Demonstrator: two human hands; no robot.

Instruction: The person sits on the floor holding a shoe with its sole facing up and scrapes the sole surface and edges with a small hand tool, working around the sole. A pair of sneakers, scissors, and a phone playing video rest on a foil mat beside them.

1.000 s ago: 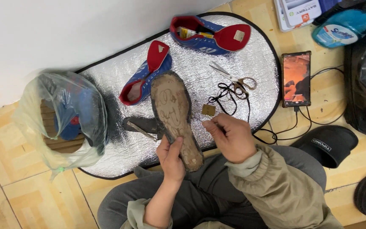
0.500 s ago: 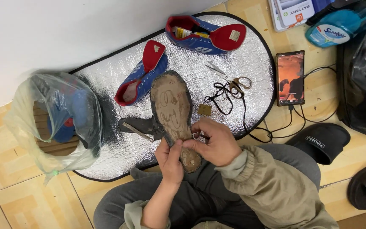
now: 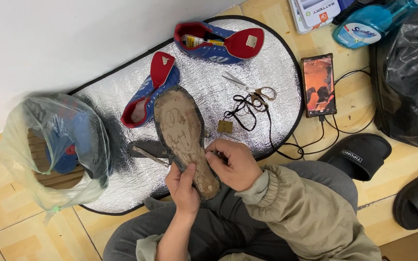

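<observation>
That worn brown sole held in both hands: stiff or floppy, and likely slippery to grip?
The sole probably flexes somewhat: it is thin and flat, yet holds its shape unsupported above the left hand. Its rough, scuffed face likely grips well. The right hand steadies its edge, suggesting it is light.

The person wears a loose olive-khaki jacket of matte, slightly crinkled fabric. Its right sleeve (image 3: 310, 212) is roomy and gathers into a ribbed elastic cuff (image 3: 260, 186) of a paler, greyish tone at the wrist. The left sleeve is pushed back, only a greyish-green bunch of it showing near the bottom edge, so the left forearm is bare. Dark grey trousers (image 3: 218, 227) of soft cloth cover both legs and fold into creases. The 2 hands, left (image 3: 184, 186) and right (image 3: 233, 164), are ungloved, with no rings or watch visible.
</observation>
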